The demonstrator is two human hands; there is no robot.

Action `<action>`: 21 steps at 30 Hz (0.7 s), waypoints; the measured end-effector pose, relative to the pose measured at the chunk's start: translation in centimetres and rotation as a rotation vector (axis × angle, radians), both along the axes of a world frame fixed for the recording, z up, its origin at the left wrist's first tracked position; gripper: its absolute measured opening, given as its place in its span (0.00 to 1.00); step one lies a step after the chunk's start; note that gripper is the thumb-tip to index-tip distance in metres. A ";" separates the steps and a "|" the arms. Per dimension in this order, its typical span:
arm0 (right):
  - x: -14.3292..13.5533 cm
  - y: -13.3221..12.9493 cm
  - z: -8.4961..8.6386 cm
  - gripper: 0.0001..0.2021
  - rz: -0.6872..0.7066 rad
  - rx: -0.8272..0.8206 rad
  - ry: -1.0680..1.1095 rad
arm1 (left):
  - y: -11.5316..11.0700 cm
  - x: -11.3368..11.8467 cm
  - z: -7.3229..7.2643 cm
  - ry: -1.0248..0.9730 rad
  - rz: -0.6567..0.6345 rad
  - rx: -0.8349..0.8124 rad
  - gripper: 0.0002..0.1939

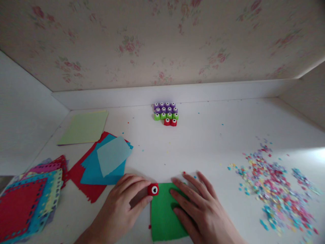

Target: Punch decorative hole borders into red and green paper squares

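In the head view, the left hand (124,200) pinches a red punch (154,189) between thumb and fingers, at the far left corner of a green sheet (164,217). The right hand (203,206) rests on that sheet, fingers extended, slightly spread. Beyond stand 8 purple punches (164,110), 4 green punches (163,116) and 2 red punches (167,122).

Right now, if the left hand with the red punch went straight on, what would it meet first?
Probably the right hand, spread partly over the green paper; exact depth is hard to judge.
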State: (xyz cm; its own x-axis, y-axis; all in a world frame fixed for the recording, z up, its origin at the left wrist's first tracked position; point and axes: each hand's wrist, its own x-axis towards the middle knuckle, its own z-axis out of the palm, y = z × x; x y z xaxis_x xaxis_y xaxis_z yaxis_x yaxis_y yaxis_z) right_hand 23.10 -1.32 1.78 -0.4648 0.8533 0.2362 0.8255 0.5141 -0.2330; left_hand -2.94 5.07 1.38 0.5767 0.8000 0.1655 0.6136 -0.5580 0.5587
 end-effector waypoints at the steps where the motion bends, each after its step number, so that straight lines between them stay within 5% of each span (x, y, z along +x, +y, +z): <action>1: 0.0 0.0 0.0 0.18 0.001 0.001 0.000 | 0.0 0.0 0.0 -0.001 0.001 0.001 0.12; 13: -0.1 -0.2 0.3 0.18 -0.010 -0.031 -0.043 | 0.2 0.0 1.2 0.009 -0.001 -0.052 0.18; 21: -0.3 -0.6 0.5 0.17 -0.053 -0.082 0.016 | 0.9 2.2 2.8 -0.070 0.105 -0.143 0.11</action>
